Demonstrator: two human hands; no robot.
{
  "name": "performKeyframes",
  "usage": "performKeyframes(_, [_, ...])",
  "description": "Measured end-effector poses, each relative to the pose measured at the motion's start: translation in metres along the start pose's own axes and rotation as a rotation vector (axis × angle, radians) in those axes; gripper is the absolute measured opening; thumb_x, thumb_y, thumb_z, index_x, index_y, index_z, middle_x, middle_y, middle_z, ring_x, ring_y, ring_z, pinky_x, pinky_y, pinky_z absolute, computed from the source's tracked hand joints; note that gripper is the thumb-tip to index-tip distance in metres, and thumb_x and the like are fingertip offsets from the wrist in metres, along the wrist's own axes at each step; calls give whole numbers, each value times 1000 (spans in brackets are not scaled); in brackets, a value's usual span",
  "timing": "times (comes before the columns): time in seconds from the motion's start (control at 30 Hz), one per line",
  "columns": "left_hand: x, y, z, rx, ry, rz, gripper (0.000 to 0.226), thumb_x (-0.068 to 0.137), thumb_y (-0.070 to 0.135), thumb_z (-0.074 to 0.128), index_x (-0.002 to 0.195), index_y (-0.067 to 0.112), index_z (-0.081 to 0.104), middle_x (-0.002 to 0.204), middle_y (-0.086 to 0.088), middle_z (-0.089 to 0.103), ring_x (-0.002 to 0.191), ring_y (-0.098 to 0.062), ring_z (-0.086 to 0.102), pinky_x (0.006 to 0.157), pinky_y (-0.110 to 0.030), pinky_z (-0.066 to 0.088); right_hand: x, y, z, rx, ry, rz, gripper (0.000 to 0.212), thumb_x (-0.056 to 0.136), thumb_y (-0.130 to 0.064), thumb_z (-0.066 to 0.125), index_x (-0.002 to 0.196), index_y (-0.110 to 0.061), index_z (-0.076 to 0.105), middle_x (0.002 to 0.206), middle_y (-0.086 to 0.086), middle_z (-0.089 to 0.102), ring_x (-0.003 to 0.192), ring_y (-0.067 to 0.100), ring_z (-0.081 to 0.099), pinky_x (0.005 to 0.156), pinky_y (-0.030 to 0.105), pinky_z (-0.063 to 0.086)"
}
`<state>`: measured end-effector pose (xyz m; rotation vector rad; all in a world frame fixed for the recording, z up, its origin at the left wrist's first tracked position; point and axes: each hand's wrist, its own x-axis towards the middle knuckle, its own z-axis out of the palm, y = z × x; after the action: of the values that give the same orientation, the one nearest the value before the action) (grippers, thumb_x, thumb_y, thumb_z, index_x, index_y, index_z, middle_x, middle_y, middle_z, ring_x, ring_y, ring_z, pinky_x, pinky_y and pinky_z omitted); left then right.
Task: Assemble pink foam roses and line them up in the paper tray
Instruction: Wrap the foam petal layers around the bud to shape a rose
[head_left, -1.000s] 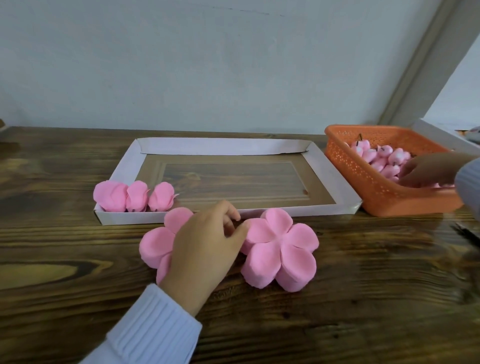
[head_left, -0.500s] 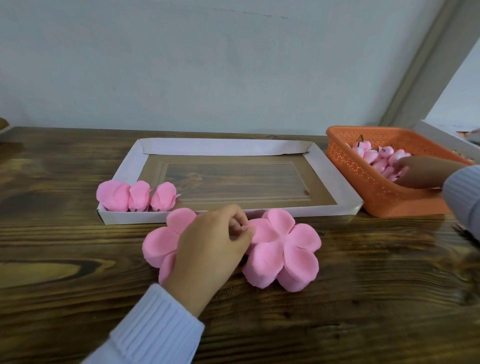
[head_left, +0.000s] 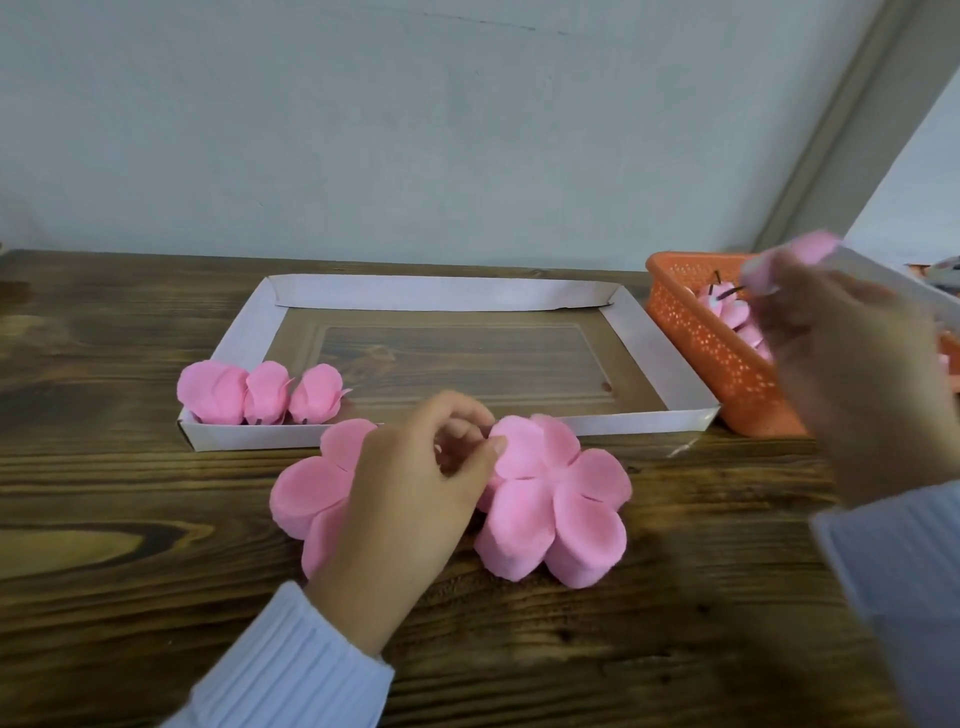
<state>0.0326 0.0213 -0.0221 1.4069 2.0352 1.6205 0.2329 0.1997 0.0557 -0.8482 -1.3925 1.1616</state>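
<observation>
while the left hand (head_left: 415, 499) is laid over one flat petal stack (head_left: 306, 488), an upper petal of the second petal stack (head_left: 561, 514), touching it on the right, is pinched between thumb and curled fingers. the stacks sit on the wooden table (head_left: 130, 597). just beyond the knuckles lies the paper tray (head_left: 441, 293); three finished roses (head_left: 260, 392) are lined up in its corner, beyond and left of the hand. the right hand (head_left: 857, 395) is held raised, blurred, fingers curled round a pink bud (head_left: 800, 254), above the orange basket (head_left: 696, 332), where more buds (head_left: 727, 317) are heaped.
</observation>
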Motion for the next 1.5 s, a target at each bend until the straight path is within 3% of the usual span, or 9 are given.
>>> performKeyframes(0.1, [0, 3, -2, -182, 19, -22, 23, 84, 11, 71, 86, 33, 65, 79, 10, 67, 69, -3, 65, 63, -10, 48, -42, 15, 38, 233, -261, -9, 18, 86, -14, 65, 70, -16, 74, 76, -1, 70, 79, 10, 67, 80, 23, 55])
performKeyframes(0.3, [-1, 7, -5, -407, 37, -180, 20, 89, 9, 64, 91, 29, 66, 87, 12, 70, 82, -13, 68, 72, -31, 60, -64, 40, 61, 175, -539, -6, 21, 77, -32, 75, 90, -16, 71, 90, 7, 71, 108, 39, 64, 94, 50, 49])
performKeyframes(0.47, [-1, 13, -5, -747, 23, -329, 25, 90, -3, 58, 83, 18, 69, 80, -2, 68, 74, -13, 68, 58, -25, 57, -62, 44, 59, 293, -807, 46, 36, 78, -38, 77, 93, -7, 68, 88, 9, 69, 85, 24, 65, 78, 32, 52])
performKeyframes(0.7, [-2, 14, -7, -823, -66, -327, 22, 81, 11, 64, 75, 29, 74, 74, 4, 67, 70, -11, 65, 57, -21, 53, -65, 45, 61, 556, -1059, 218, 28, 81, -22, 75, 95, 0, 65, 85, 13, 68, 78, 22, 65, 75, 31, 51])
performKeyframes(0.83, [-2, 12, -4, -786, -40, -364, 20, 83, 12, 65, 75, 29, 73, 79, 0, 68, 83, -25, 66, 72, -34, 55, -69, 44, 63, 516, -1049, 264, 27, 77, -24, 79, 92, -4, 69, 84, 10, 68, 77, 19, 64, 74, 29, 51])
performKeyframes(0.97, [2, 11, -7, -1123, -130, -628, 21, 68, 28, 66, 81, 15, 75, 82, -6, 72, 72, -14, 69, 64, -26, 59, -70, 43, 64, 484, -889, 221, 32, 72, -30, 83, 91, -7, 72, 85, 8, 71, 80, 18, 66, 76, 29, 54])
performKeyframes(1.1, [4, 14, -16, -1397, -289, -845, 51, 62, 20, 75, 107, -4, 72, 120, -20, 67, 112, -23, 64, 101, -38, 50, -70, 42, 65, 414, -760, 147, 34, 69, -38, 84, 90, -13, 74, 86, 6, 72, 82, 17, 67, 79, 29, 54])
performKeyframes(1.2, [4, 14, -17, -1432, -385, -832, 34, 67, 9, 76, 99, -2, 76, 113, -19, 70, 101, -23, 70, 82, -36, 59, -71, 42, 67, 334, -725, 84, 33, 71, -42, 82, 91, -18, 73, 86, 4, 71, 81, 16, 65, 77, 29, 53])
performKeyframes(1.5, [-2, 11, -14, -1262, -456, -766, 15, 62, 9, 81, 76, 5, 77, 92, -14, 74, 87, -19, 71, 80, -35, 59, -75, 42, 67, 200, -683, -18, 31, 77, -44, 77, 97, -21, 72, 93, 4, 72, 86, 20, 66, 78, 32, 53])
